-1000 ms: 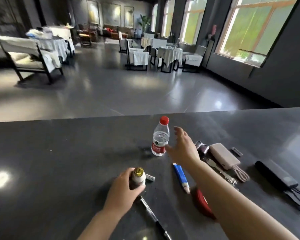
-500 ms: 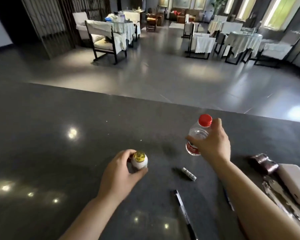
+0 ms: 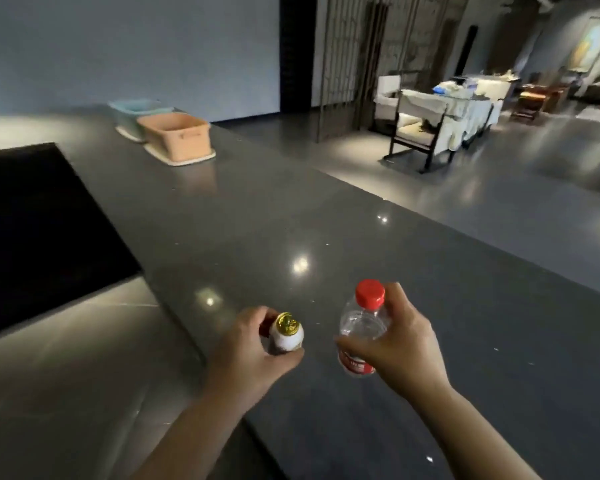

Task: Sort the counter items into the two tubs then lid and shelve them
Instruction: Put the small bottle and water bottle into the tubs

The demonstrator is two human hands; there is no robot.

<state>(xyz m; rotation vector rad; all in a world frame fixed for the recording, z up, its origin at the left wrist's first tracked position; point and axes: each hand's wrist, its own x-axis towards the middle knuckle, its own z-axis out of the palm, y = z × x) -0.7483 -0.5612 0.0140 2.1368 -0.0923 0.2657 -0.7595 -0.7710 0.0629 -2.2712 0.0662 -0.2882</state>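
I am carrying things to the tubs. My left hand (image 3: 248, 351) has its grip clamped round the little gold-capped bottle (image 3: 286, 334); my right hand (image 3: 395, 341) is clamped round the water bottle (image 3: 362, 318), both held above the table (image 3: 326, 216). Next I must walk to the far pink tub (image 3: 177, 135) and blue tub (image 3: 134, 112).

Counter (image 3: 326, 220) glossy polished stone; water bottle (image 3: 359, 327) clear plastic; small bottle (image 3: 286, 336) shiny gold cap

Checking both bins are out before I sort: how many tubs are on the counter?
2. The orange tub sits at the far end of the counter; the light blue tub sits just behind it, partly hidden. Each rests on what looks like a lid.
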